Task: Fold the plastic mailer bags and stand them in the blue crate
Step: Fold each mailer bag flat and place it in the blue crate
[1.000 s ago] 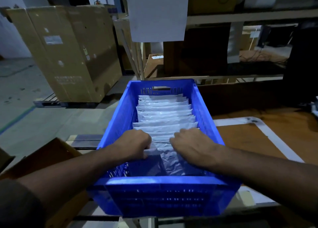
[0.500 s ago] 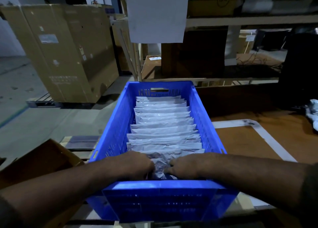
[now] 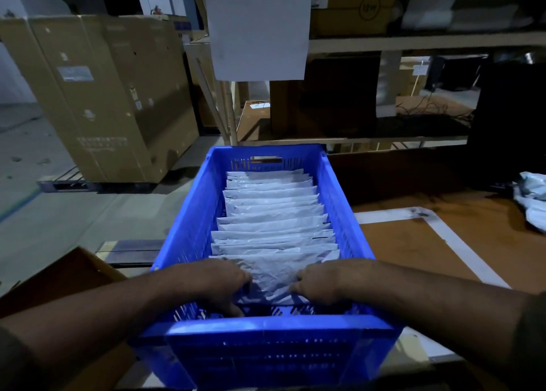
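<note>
Right now both of your hands are down inside the near end of the blue crate [image 3: 189, 222], working on the nearest mailer bag [image 3: 273, 275]. Your left hand [image 3: 212, 284] has its fingers curled over the bag's left edge, with the thumb pointing down toward the crate's near wall. Your right hand [image 3: 320, 285] mirrors it, fingers curled onto the bag's right edge. Whether the fingertips pinch the plastic or only press against it, you cannot tell from this view, because they are tucked under the knuckles. The bag between your hands is crumpled and leans away from you against the row of mailer bags [image 3: 271, 210] already in the crate.

That row runs from your hands to the far wall of the crate, each folded bag standing on edge, one behind the other, tops roughly level. A narrow gap shows between the held bag and the crate's near wall.

The crate sits on the brown table [image 3: 413, 254], at its left edge, beside a white tape outline [image 3: 461, 243]. At the far right of the table lies a loose heap of unfolded bags [image 3: 531, 201], well apart from the crate. Behind, a sheet of paper [image 3: 257, 27] hangs from the shelving [image 3: 413, 43], and a large cardboard box [image 3: 100, 95] stands on the floor to the left.
</note>
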`<action>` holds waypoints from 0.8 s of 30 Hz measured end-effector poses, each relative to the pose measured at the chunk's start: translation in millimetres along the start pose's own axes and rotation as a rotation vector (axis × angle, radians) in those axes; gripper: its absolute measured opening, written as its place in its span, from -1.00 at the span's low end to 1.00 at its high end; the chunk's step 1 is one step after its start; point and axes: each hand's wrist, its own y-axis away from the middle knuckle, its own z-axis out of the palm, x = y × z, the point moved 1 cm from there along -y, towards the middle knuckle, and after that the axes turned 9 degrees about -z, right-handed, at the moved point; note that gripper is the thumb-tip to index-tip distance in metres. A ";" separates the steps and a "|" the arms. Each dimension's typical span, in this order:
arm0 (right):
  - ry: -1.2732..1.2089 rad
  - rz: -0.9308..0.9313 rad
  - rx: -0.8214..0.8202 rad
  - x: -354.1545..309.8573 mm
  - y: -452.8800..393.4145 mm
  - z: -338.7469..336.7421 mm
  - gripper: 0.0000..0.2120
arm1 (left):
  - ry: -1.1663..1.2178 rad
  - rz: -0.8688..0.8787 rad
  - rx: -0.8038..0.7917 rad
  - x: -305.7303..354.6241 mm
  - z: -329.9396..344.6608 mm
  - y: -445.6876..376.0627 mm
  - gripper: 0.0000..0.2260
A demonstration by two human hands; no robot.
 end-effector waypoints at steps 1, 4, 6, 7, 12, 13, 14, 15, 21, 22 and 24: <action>-0.075 0.010 -0.002 -2.3 4.9 -3.3 -0.58 | 0.028 0.002 0.005 1.2 1.0 1.6 -0.50; -0.084 0.011 0.015 1.7 8.2 -2.0 -0.56 | 0.112 0.034 -0.041 4.3 -1.0 3.8 -0.54; -0.047 0.008 0.031 3.1 10.3 -2.6 -0.58 | 0.177 0.058 -0.019 6.8 -6.0 6.4 -0.55; -0.046 -0.004 0.055 2.5 11.9 -4.5 -0.58 | 0.189 0.061 0.004 8.1 -8.7 8.3 -0.56; -0.064 0.012 0.096 4.8 14.8 -13.5 -0.52 | 0.214 0.070 0.130 7.1 -21.7 13.7 -0.56; -0.056 0.021 0.109 4.3 16.8 -13.8 -0.54 | 0.219 0.073 0.164 7.2 -24.3 14.5 -0.58; -0.046 0.031 0.134 5.1 18.7 -13.2 -0.57 | 0.233 0.077 0.203 7.7 -27.1 15.3 -0.61; -0.035 0.034 0.177 5.2 21.6 -13.1 -0.59 | 0.248 0.070 0.244 8.5 -29.7 16.6 -0.65; 0.050 0.078 0.394 5.1 38.7 -18.1 -0.71 | 0.220 -0.075 0.512 2.5 -34.6 20.3 -0.72; 0.043 0.074 0.418 4.9 39.8 -18.7 -0.71 | 0.235 -0.079 0.513 1.5 -34.6 21.0 -0.71; 0.012 0.069 0.486 3.8 43.5 -19.4 -0.72 | 0.256 -0.089 0.520 2.4 -35.9 22.6 -0.72</action>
